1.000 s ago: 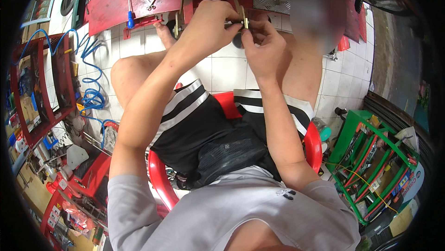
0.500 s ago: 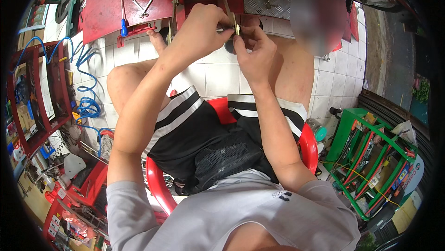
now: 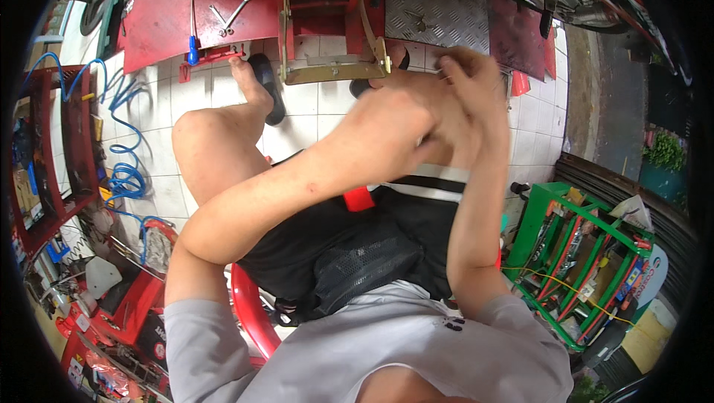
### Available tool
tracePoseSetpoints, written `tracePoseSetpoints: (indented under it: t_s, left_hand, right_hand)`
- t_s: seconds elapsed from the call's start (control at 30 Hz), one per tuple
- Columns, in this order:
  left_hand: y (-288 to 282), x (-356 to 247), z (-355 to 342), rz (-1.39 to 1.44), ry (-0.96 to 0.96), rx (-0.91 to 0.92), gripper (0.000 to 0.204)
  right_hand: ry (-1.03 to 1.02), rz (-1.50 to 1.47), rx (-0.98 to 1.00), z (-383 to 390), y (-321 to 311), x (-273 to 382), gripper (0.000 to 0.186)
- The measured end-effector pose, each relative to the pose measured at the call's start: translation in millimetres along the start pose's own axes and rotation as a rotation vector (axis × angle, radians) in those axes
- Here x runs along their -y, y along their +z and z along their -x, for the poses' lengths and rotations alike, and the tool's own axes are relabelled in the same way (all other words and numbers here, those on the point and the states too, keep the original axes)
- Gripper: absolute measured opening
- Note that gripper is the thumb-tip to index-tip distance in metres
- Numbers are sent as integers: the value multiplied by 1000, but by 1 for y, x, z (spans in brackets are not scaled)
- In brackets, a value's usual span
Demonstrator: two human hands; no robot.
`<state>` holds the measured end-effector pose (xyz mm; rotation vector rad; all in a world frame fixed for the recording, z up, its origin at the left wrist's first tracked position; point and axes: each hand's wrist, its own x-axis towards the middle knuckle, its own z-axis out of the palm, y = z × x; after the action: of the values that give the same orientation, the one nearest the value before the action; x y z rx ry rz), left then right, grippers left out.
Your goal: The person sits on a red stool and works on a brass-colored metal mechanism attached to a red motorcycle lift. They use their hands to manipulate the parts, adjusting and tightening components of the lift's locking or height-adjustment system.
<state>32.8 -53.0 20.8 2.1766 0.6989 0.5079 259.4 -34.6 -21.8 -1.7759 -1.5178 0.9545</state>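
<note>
Over my right thigh, my left hand (image 3: 407, 119) is smeared by motion and its fingers cannot be made out. Just beyond it, my right hand (image 3: 476, 83) is lifted near the edge of the diamond-plate sheet; its fingers look loosely bent and apart, with nothing visible in them. Neither hand touches the brass-coloured metal bracket (image 3: 335, 72), a crossbar with two side arms joined to a red metal frame (image 3: 320, 5). A bolt end shows at the bracket's right corner.
A blue-handled screwdriver (image 3: 193, 53) and two wrenches (image 3: 236, 16) lie on the red platform (image 3: 160, 27). Small metal parts (image 3: 420, 23) rest on the diamond plate (image 3: 465, 20). Coiled blue hose (image 3: 128, 180) hangs at left. A green tool rack (image 3: 539, 217) stands right.
Both hands have left the bracket's right corner and moved right and nearer me, over my right thigh. The bracket's crossbar is now in plain view.
</note>
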Motion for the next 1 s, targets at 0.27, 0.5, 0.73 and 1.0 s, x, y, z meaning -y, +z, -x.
tracePoseSetpoints:
  t_s: [0.27,0.5,0.73,1.0]
  left_hand:
    - [48,39,13,-407,-214,542,8]
    - [50,33,-14,-323,-449,816,11]
    - [45,31,-18,-616,-356,882,33]
    - [50,33,-24,-443,-419,949,27]
  right_hand:
    - [341,182,473,-183,1,-121,27]
    - [-125,984,456,-308,42,-295,30]
    - [-300,1134,127,-347,109,-306,29]
    - [-443,1150,206,-324,114,-266,30]
